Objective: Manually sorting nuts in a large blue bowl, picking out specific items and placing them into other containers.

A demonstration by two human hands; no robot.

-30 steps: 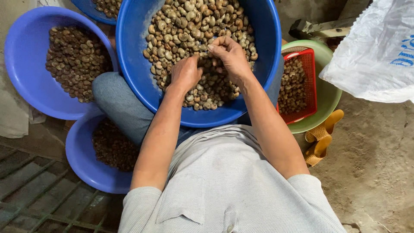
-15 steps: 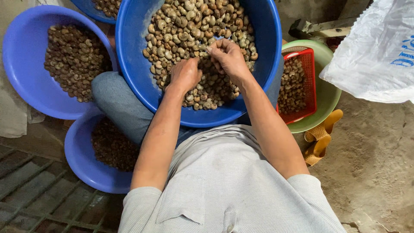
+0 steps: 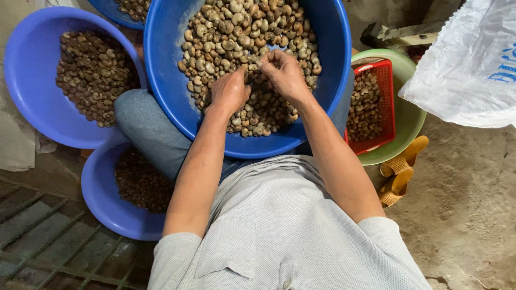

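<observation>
Two hands [image 3: 258, 80] sort nuts [image 3: 226, 32] among four basins [image 3: 161, 80].

Blue basin [image 3: 161, 80]: glossy smooth plastic. Nuts [image 3: 231, 32]: matt, rough-shelled. Red basket [image 3: 388, 102]: plastic mesh. Floor [image 3: 467, 204]: rough concrete.

Large basin [image 3: 166, 80]: on my lap, centre, holding nuts [image 3: 236, 32]; my left hand [image 3: 230, 90] and right hand [image 3: 283, 72] meet inside it, on the heap. Second basin [image 3: 27, 80]: to its left, nuts inside. Third basin [image 3: 99, 198]: nearer me, below my left knee. Basket [image 3: 386, 107]: right, set in a bowl [image 3: 411, 121]. Sack [image 3: 467, 64]: far right.
</observation>
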